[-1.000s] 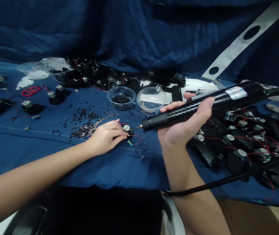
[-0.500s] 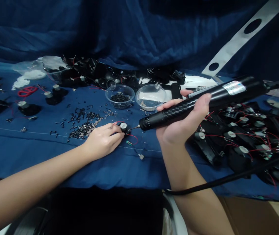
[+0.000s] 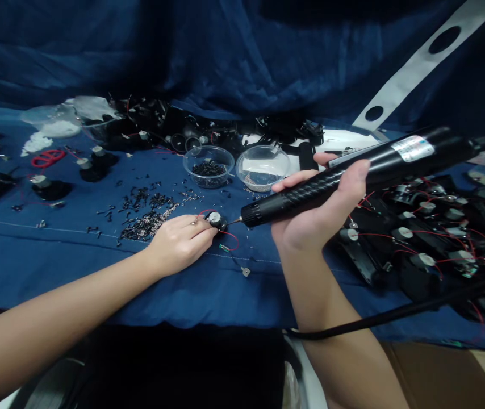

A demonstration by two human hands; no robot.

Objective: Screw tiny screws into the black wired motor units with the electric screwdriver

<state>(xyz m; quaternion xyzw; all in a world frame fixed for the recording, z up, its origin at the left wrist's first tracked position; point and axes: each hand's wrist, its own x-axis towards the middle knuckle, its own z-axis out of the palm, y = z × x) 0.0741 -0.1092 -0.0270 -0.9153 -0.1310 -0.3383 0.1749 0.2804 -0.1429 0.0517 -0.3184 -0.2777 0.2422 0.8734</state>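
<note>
My right hand [image 3: 314, 213] wraps around a black electric screwdriver [image 3: 353, 179], which has a ribbed grip and a white label. Its thin bit points left and reaches the small black motor unit [image 3: 217, 221]. My left hand [image 3: 180, 244] pinches that unit at its fingertips, with the unit's silver disc facing up. A red wire [image 3: 230, 241] loops from the unit to a small green circuit board [image 3: 224, 247] lying on the blue cloth. The bit's exact contact point is too small to make out.
Two clear plastic bowls stand beyond the hands, one of black screws [image 3: 206, 166] and one of small silver parts [image 3: 263, 168]. Loose screws [image 3: 146, 218] lie scattered on the blue cloth [image 3: 97, 284]. Wired black units [image 3: 413, 244] crowd the right. A black cord [image 3: 396, 315] crosses my right forearm.
My left hand has lifted the motor unit and brought it to the screwdriver's bit. The screwdriver's rear end has tilted slightly upward.
</note>
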